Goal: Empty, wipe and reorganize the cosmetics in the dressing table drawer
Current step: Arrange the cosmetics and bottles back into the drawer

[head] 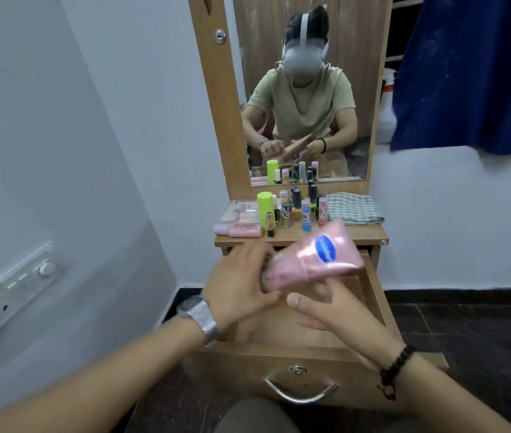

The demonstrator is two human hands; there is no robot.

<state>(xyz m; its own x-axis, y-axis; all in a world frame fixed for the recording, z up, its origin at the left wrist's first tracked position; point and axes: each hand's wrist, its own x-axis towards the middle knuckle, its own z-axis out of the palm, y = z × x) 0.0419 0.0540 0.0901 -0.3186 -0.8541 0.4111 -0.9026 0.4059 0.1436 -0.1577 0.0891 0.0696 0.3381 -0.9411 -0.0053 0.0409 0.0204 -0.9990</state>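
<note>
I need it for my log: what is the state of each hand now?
Left hand: grips the lower end of the pink tube.
Right hand: fingers under the pink tube, holding it.

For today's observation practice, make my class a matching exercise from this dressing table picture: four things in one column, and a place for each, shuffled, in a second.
Things:
1. pink tube
2. checked cloth
3. lime-green bottle
4. metal handle

Places:
A. on the drawer's front panel
B. folded at the tabletop's right end
C. held in both hands above the open drawer
D. upright among the cosmetics on the left of the tabletop

Pairs: 1-C, 2-B, 3-D, 4-A
</note>
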